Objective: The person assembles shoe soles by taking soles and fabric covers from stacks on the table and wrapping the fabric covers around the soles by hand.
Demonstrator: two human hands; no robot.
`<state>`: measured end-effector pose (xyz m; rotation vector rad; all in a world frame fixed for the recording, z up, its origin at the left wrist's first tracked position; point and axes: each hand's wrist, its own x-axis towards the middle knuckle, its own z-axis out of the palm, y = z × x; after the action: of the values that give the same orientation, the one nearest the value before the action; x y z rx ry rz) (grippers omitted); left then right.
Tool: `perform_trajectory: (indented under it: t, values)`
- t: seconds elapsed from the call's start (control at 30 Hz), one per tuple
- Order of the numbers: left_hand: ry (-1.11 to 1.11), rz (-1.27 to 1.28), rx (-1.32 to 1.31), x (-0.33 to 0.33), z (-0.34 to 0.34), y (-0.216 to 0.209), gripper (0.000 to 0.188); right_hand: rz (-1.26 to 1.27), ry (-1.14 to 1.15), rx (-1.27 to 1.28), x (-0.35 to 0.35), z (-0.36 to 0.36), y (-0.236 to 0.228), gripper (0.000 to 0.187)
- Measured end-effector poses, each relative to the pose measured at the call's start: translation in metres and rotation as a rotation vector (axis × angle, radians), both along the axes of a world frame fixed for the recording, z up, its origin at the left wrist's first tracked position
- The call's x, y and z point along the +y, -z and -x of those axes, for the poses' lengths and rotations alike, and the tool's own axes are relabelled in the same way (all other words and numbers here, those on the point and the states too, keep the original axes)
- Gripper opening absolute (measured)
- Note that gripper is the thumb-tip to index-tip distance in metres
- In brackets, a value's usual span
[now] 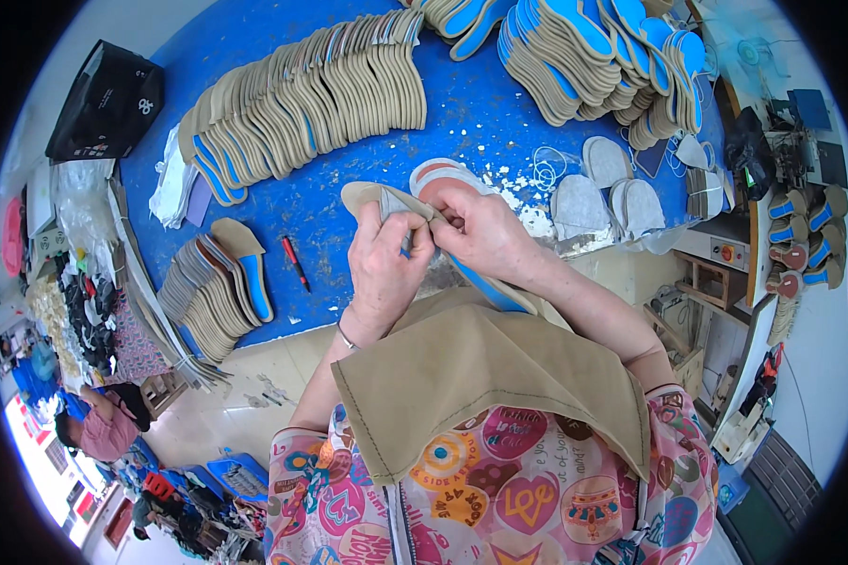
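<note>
1. Tan cloth drapes over the patterned garment, below the left hand and right hand; it seems best kept flat, clear of the wrists.
2. Blue-faced strip slants out beneath the right hand; I cannot tell whether it joins the held piece.
3. Between the hands, raised above the near part of the blue surface, is the folded beige piece, its grey side partly showing. Left fingers curl closely around it; right thumb and fingertips pinch its edge.
4. For good control, the left hand should steady the fold while the right works in small pinches, easing creases out without stretching the edge. Fingers hide the contact, so turning the piece slightly would help check alignment.
5. Left of the left hand lie a red pen and, farther out, a short insole stack.
6. Just beyond the right hand are red-and-white ovals; to its right, grey pads.
7. Farthest beyond both hands stand a long insole row and an insole pile.
</note>
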<state>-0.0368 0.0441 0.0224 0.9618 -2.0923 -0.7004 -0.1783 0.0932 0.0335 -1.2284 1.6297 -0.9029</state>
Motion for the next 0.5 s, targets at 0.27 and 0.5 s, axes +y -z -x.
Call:
perform_trajectory:
  t: [0.27, 0.5]
  values:
    - [0.041, -0.112, 0.002, -0.004, -0.007, -0.004, 0.013, 0.095, 0.076, -0.033, 0.002, 0.001, 0.018, 0.013]
    - [0.135, -0.789, 0.142, -0.020, -0.049, 0.004, 0.009, -0.160, 0.215, -0.482, 0.017, 0.027, 0.041, 0.022]
